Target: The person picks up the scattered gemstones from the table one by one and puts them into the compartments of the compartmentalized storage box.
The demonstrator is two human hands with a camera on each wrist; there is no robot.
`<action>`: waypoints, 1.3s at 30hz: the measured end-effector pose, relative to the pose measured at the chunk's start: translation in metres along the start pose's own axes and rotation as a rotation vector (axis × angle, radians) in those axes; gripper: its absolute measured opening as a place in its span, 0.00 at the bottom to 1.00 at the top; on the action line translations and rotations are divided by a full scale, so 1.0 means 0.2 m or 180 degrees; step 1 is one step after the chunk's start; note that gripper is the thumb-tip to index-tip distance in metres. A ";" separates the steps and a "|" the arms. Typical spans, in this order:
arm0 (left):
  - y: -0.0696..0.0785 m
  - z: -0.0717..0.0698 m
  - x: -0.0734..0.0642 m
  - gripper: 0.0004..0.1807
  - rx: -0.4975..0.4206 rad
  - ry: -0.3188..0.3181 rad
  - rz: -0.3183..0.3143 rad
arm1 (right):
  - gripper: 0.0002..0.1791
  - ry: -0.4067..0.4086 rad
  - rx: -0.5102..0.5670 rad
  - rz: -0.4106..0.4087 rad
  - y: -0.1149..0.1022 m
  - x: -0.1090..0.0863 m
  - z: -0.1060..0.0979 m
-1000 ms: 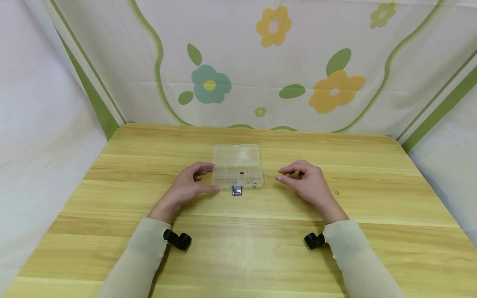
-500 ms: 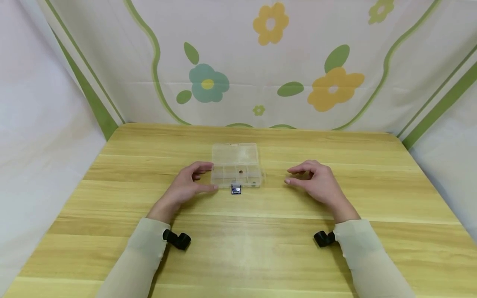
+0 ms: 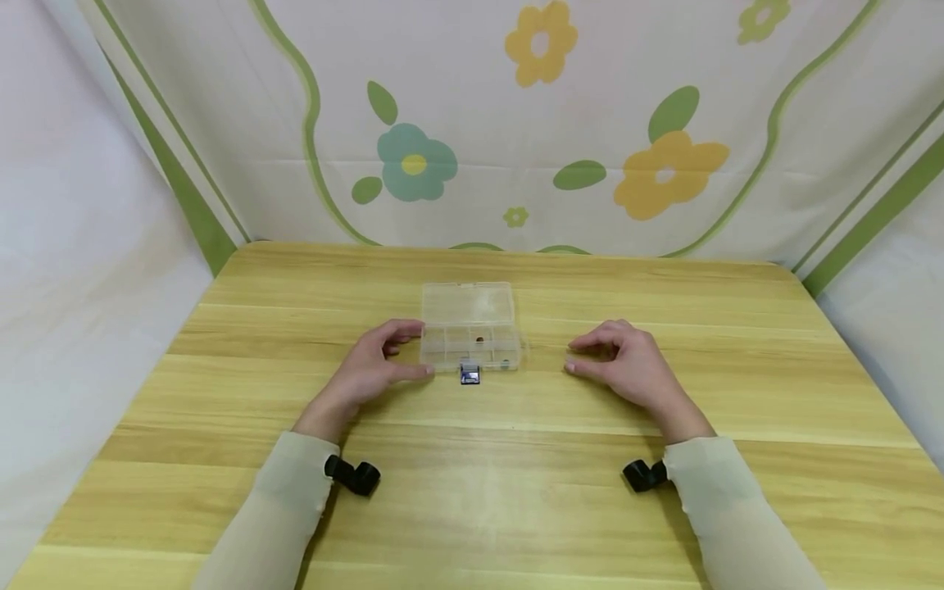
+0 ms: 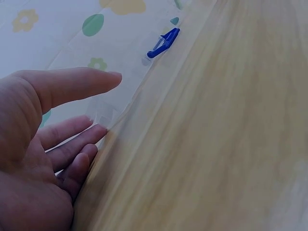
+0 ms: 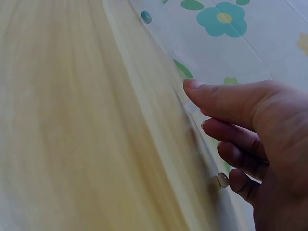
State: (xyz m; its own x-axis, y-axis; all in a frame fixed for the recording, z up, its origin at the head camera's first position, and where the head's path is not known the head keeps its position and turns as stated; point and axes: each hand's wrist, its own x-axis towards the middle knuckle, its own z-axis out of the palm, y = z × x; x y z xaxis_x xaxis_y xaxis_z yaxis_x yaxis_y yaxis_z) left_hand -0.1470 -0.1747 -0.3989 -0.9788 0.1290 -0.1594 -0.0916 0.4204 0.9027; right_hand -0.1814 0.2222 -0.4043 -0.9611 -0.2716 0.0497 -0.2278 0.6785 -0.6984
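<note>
A clear plastic compartment box lies on the table with its lid laid back. A blue latch sticks out at its front. One small reddish-brown bead and one teal bead rest in separate compartments. My left hand holds the box's left end, thumb at the front corner and index finger at the back. To the right of the box, my right hand hovers with loosely bent fingers, thumb and index tips apart. In the right wrist view, an oval glassy piece appears beside the little finger.
The wooden table runs back to a white flowered cloth, and more pale cloth hangs at both sides. A black wrist camera sits on the left sleeve, another black camera on the right one.
My right hand has moved right, away from the box, and now covers the small piece seen beside it on the table a second ago. My left hand and the box stay in place.
</note>
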 end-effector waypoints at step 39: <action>-0.01 0.03 0.00 0.39 -0.0005 0.0015 0.0062 | 0.04 0.0252 -0.0120 -0.0169 -0.01 0.00 0.06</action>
State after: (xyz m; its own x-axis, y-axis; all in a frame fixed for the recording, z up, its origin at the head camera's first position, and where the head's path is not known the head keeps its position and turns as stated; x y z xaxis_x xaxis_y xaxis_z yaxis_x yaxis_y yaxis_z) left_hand -0.1461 -0.1705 -0.4028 -0.9812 0.1329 -0.1401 -0.0730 0.4164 0.9063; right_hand -0.1790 0.2128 -0.4117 -0.9565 -0.2541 0.1434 -0.2832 0.6901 -0.6660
